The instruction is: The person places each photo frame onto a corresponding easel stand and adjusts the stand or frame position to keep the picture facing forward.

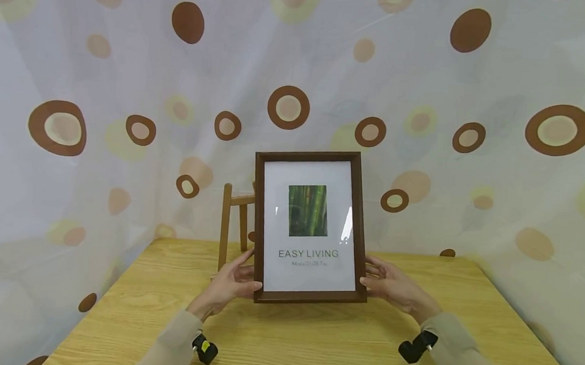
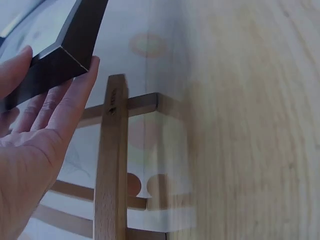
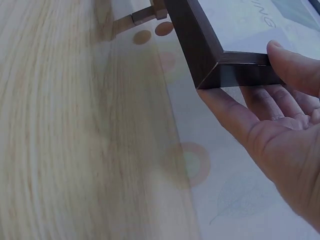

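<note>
The frame [image 1: 311, 244], long axis nearly upright, lies in front and to the right of the stand [image 1: 225, 223], partly hiding it. The left hand [image 1: 234, 278], nearer the stand, and right hand [image 1: 393, 284], farther from it, grip the frame's lower sides.

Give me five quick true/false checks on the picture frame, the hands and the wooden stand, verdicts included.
1. The left hand and right hand hold the picture frame from opposite sides. True.
2. The picture frame's border is white. False: it is dark brown.
3. In the head view, the picture frame hides part of the wooden stand. True.
4. The picture frame is turned with its back to the head camera. False: its front faces it.
5. The large lettering reads EASY LIVING. True.
</note>
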A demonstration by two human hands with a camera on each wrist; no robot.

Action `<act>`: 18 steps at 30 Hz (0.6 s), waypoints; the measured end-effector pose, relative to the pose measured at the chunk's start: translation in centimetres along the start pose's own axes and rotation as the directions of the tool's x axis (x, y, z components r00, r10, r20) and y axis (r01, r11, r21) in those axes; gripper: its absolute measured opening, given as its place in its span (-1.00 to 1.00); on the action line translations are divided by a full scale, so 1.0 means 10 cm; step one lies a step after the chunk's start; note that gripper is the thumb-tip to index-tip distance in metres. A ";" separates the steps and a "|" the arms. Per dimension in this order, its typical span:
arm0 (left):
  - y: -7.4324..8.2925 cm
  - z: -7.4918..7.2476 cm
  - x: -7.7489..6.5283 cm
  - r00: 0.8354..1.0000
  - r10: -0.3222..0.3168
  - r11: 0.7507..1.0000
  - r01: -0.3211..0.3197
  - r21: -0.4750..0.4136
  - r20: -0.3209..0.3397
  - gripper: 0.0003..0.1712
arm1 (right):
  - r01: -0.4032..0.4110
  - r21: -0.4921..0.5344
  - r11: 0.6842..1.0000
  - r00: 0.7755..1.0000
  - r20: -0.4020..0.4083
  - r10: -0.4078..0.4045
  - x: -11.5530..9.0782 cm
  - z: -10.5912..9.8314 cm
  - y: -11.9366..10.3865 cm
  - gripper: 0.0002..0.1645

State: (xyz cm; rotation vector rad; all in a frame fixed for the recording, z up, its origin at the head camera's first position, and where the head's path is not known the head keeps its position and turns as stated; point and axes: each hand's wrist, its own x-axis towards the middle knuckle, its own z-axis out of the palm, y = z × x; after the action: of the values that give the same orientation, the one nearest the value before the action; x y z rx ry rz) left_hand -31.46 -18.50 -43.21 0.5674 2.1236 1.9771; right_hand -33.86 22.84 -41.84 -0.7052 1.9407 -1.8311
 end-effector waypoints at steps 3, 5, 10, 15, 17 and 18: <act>0.01 -0.05 -0.02 1.000 0.004 1.000 -0.004 0.017 -0.020 0.06 | -0.010 -0.015 1.000 1.000 -0.014 0.010 0.06 0.03 -0.02 -0.06; 0.02 -0.09 -0.03 0.999 0.001 0.999 0.000 0.040 -0.037 0.05 | -0.009 -0.014 1.000 1.000 -0.009 0.009 0.11 0.04 -0.05 -0.05; 0.05 -0.15 -0.05 0.999 0.009 0.999 -0.007 0.044 -0.049 0.06 | -0.001 -0.012 1.000 1.000 -0.009 0.001 0.20 0.08 -0.08 -0.03; 0.05 -0.20 -0.08 0.996 -0.006 0.999 0.011 0.045 -0.093 0.05 | -0.003 0.005 1.000 1.000 -0.019 0.004 0.27 0.14 -0.06 -0.04; 0.05 -0.23 -0.10 0.993 -0.024 0.997 0.032 0.067 -0.118 0.02 | -0.011 0.014 1.000 1.000 -0.023 0.011 0.30 0.17 -0.05 -0.04; 0.05 -0.25 -0.11 0.992 -0.030 0.996 0.040 0.078 -0.125 0.00 | -0.011 0.017 1.000 1.000 -0.019 0.011 0.32 0.18 -0.04 -0.04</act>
State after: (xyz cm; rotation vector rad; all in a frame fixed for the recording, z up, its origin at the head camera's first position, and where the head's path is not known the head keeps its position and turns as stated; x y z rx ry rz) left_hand -31.32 -21.17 -42.59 0.4274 2.2785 1.9637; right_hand -35.27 19.47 -41.41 -0.6723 1.9353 -1.8521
